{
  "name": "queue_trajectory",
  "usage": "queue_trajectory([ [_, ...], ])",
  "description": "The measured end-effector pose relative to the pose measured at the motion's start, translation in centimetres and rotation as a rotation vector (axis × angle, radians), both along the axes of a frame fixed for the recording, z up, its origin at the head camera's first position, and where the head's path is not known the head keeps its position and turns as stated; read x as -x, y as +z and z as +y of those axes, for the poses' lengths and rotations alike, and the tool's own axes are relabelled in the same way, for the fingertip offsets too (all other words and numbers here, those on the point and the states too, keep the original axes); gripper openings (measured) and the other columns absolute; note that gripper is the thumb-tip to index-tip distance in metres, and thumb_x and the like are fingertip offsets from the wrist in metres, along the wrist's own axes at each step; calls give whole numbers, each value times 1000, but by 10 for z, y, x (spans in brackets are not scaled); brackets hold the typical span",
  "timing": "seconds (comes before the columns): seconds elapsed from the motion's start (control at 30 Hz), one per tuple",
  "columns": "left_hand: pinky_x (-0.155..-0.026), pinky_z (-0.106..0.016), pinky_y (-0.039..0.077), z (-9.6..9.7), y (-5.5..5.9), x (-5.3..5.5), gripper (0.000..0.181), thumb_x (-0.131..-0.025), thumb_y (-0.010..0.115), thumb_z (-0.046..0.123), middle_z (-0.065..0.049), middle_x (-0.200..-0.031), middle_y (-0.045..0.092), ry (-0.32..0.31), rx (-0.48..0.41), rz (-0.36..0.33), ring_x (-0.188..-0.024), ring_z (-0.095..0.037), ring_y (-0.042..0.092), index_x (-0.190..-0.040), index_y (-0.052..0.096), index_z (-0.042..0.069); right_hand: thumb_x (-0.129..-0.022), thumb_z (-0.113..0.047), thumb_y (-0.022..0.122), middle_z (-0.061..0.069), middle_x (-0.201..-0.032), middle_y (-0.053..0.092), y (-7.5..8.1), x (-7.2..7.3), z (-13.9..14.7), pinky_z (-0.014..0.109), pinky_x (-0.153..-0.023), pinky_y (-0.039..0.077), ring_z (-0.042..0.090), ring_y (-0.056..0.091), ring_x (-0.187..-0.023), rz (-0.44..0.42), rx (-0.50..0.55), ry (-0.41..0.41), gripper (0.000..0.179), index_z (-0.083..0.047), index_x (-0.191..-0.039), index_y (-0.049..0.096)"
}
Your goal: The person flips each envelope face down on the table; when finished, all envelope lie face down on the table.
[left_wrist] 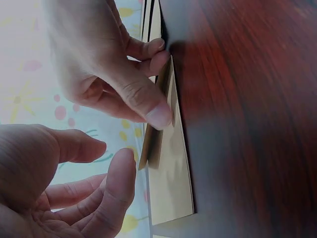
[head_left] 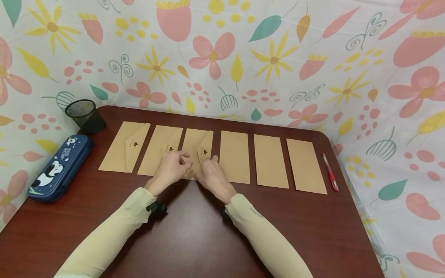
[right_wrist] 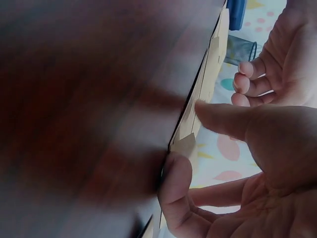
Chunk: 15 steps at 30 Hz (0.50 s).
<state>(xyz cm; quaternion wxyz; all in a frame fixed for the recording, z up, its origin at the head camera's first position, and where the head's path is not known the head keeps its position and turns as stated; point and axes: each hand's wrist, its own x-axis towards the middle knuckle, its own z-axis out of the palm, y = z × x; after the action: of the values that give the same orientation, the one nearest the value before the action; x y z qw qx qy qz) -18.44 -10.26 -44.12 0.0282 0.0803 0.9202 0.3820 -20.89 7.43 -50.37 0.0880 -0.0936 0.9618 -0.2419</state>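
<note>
Brown paper envelopes lie in a row on the table; three on the left show a pointed flap with a small dark crown print. My right hand (head_left: 214, 175) is at the flap side of the third envelope (head_left: 189, 143) from the left. Its thumb (left_wrist: 157, 115) is on the paper and its bent fingers are by the edge, where the flap stands slightly raised in the left wrist view. Close by, over the same envelope's left side, my left hand (head_left: 170, 168) hovers with loosely bent fingers. Its thumb and fingertips are apart and hold nothing.
On the right lie plain envelopes (head_left: 271, 160) without visible flaps, then a red pen (head_left: 330, 172). A blue panda pencil case (head_left: 61, 168) and a black mesh pen holder (head_left: 85, 117) stand at the left. Floral cloth (head_left: 215, 77) hangs behind the table.
</note>
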Motion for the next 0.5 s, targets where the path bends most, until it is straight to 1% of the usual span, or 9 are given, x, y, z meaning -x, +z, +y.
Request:
queue_trajectory([
  [0.07,-60,-25,51,-1,0,0,37,-102,73,18,-12,-86,82,8,-5,-14,-60,-12,70,-132,72,-4,-94,-26,81,22,-115,55,-3,2,-1,28,-46,46,21,58,-58,7,-17,1,32,2,-100,67],
  [0.17,-62,-25,52,-3,0,0,38,-102,73,17,-12,-86,82,20,-16,-22,-61,-12,72,-133,71,-4,-95,-24,78,19,-108,57,-4,4,0,31,-52,48,23,58,-63,11,-28,-13,25,-1,-92,68],
  [0.27,-60,-24,51,-5,-1,1,38,-101,73,17,-12,-85,82,31,-15,-16,-60,-12,72,-133,72,-4,-94,-18,74,15,-102,57,-3,5,2,34,-58,49,25,58,-70,0,-6,-34,21,-5,-79,67],
  [0.33,-57,-24,50,-6,-1,2,38,-101,73,17,-13,-86,82,36,-11,-16,-59,-12,72,-132,72,-4,-94,-14,69,13,-99,58,-2,5,3,35,-61,49,26,57,-73,-18,15,-48,22,-7,-73,66],
  [0.43,-55,-24,49,-8,-1,3,38,-102,72,17,-14,-89,83,43,3,-20,-59,-12,72,-134,72,-4,-95,-10,62,12,-98,60,1,5,4,35,-65,49,25,57,-78,-38,11,-69,23,-9,-72,66],
  [0.5,-56,-23,50,-10,-2,4,39,-102,72,18,-16,-92,83,46,13,-16,-60,-12,73,-134,71,-4,-96,-8,60,11,-96,61,0,6,5,34,-64,49,24,56,-76,-49,-13,-81,23,-9,-74,66],
])
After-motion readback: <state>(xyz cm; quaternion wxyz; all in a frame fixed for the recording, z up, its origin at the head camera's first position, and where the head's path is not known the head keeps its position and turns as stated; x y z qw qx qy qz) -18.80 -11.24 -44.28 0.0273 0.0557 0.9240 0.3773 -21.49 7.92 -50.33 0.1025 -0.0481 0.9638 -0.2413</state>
